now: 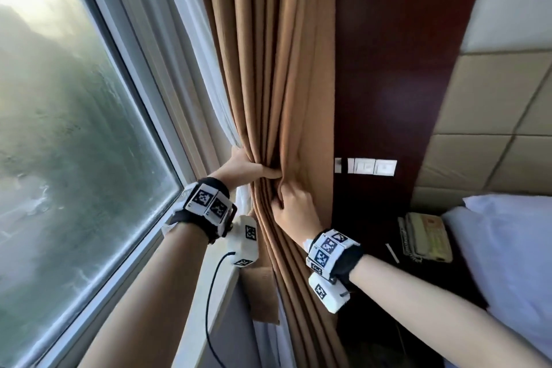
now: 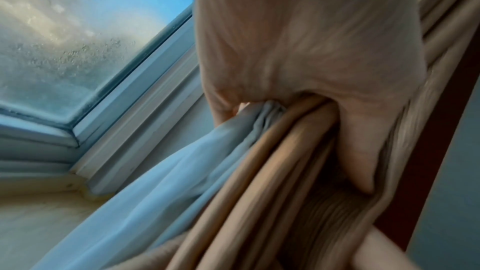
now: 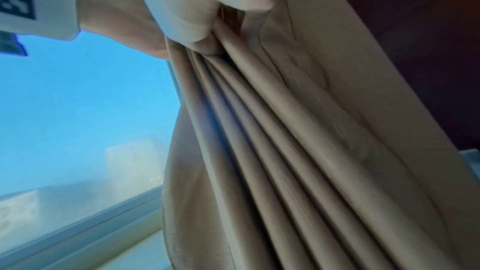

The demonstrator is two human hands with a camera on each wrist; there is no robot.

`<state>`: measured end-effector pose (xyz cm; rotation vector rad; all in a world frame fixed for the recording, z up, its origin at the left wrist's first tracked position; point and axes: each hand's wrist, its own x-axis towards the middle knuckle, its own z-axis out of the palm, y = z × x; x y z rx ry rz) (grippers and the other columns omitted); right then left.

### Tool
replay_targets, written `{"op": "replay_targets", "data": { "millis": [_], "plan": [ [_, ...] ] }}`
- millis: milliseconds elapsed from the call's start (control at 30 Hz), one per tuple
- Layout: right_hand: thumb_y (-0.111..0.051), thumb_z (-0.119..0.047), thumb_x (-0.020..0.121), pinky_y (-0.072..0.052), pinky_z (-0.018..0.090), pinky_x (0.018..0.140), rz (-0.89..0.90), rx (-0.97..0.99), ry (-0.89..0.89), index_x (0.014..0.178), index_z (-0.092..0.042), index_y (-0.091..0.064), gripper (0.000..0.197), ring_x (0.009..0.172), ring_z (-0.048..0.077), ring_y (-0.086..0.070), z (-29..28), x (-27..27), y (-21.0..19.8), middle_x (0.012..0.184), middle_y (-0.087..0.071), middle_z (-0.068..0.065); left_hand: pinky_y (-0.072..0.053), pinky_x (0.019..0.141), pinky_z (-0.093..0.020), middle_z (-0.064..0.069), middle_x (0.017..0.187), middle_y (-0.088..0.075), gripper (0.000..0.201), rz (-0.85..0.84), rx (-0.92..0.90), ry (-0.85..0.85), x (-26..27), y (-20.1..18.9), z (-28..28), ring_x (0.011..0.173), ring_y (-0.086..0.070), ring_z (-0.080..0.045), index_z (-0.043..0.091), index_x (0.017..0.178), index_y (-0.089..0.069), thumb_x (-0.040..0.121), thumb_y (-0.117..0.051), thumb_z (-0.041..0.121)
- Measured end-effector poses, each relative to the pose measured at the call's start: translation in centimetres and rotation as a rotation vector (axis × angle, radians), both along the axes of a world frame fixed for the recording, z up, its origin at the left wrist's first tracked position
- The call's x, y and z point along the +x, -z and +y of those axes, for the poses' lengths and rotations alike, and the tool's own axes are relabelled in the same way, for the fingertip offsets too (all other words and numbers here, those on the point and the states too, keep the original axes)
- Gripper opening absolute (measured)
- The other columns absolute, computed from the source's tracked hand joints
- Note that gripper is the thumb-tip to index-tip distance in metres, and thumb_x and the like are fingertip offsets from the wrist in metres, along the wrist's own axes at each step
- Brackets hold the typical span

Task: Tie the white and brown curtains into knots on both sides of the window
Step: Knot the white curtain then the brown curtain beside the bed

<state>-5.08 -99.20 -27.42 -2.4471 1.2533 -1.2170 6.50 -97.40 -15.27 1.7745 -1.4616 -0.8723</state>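
A brown curtain (image 1: pixel 277 74) hangs in folds right of the window, with a thin white curtain (image 1: pixel 215 92) behind it on the window side. My left hand (image 1: pixel 245 169) wraps around both curtains from the left, thumb across the brown folds. In the left wrist view the left hand (image 2: pixel 298 59) bunches the white curtain (image 2: pixel 182 171) and the brown curtain (image 2: pixel 272 171) together. My right hand (image 1: pixel 291 203) grips the brown folds just below and to the right. From the right wrist, the right hand (image 3: pixel 192 11) pinches the brown curtain (image 3: pixel 285 130). No knot shows.
The window (image 1: pixel 59 128) and its sill (image 1: pixel 209 293) fill the left. A dark wood panel (image 1: pixel 388 68) with white switches (image 1: pixel 370 166) stands right of the curtains. Below it a telephone (image 1: pixel 425 237) sits on a nightstand, beside a bed with a white pillow (image 1: pixel 507 248).
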Motion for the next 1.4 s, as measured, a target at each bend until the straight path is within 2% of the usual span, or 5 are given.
{"op": "replay_targets", "data": {
  "millis": [200, 533, 667, 1000, 1400],
  "plan": [
    [-0.05, -0.014, 0.091, -0.053, 0.044, 0.073, 0.259, 0.11, -0.01, 0.127, 0.003, -0.052, 0.039, 0.085, 0.044, -0.064, 1.3, 1.3, -0.6, 0.135, -0.044, 0.027, -0.033, 0.112, -0.035, 0.004, 0.127, -0.04, 0.088, -0.162, 0.044, -0.042, -0.5, 0.1, -0.1, 0.13, -0.039, -0.02, 0.017, 0.138, -0.045, 0.066, -0.082, 0.052],
    [-0.05, 0.0, 0.084, -0.03, 0.008, 0.096, 0.143, 0.365, -0.205, 0.114, -0.011, -0.07, 0.038, 0.112, 0.025, -0.06, -9.5, -4.0, -2.0, 0.124, -0.063, 0.009, -0.046, 0.086, -0.033, -0.017, 0.109, -0.056, 0.033, -0.29, -0.224, -0.326, 1.8, 2.2, -1.2, 0.106, -0.054, -0.038, 0.007, 0.104, -0.053, 0.071, -0.053, 0.003],
    [-0.06, -0.01, 0.085, -0.042, 0.034, 0.101, 0.071, 0.582, 0.126, 0.145, -0.015, -0.036, 0.065, 0.123, 0.035, -0.05, -18.5, -6.7, -2.1, 0.138, -0.046, 0.016, -0.048, 0.089, -0.036, -0.016, 0.109, -0.056, 0.03, -0.262, -0.227, -0.35, 2.7, 2.5, -1.9, 0.106, -0.054, -0.035, 0.013, 0.098, -0.048, 0.071, -0.052, 0.001],
    [-0.068, 0.0, 0.08, -0.018, 0.031, 0.115, -0.366, 0.807, 0.084, 0.151, -0.012, 0.014, 0.11, 0.146, 0.024, -0.016, -29.3, -7.0, -4.6, 0.16, -0.007, 0.011, -0.047, 0.09, -0.034, -0.015, 0.114, -0.057, 0.037, -0.261, -0.187, -0.393, 2.5, 2.4, -3.2, 0.11, -0.054, -0.035, 0.009, 0.11, -0.052, 0.073, -0.054, 0.005],
    [-0.064, -0.009, 0.082, -0.042, 0.031, 0.092, -0.336, 0.802, 0.211, 0.133, 0.001, -0.046, 0.055, 0.119, 0.034, -0.054, -29.3, -6.9, -3.0, 0.131, -0.056, 0.018, -0.04, 0.081, -0.028, -0.009, 0.111, -0.053, 0.039, -0.277, -0.164, -0.44, 2.4, 3.2, -3.9, 0.107, -0.053, -0.028, 0.011, 0.111, -0.051, 0.072, -0.055, 0.007]
  ]
}}
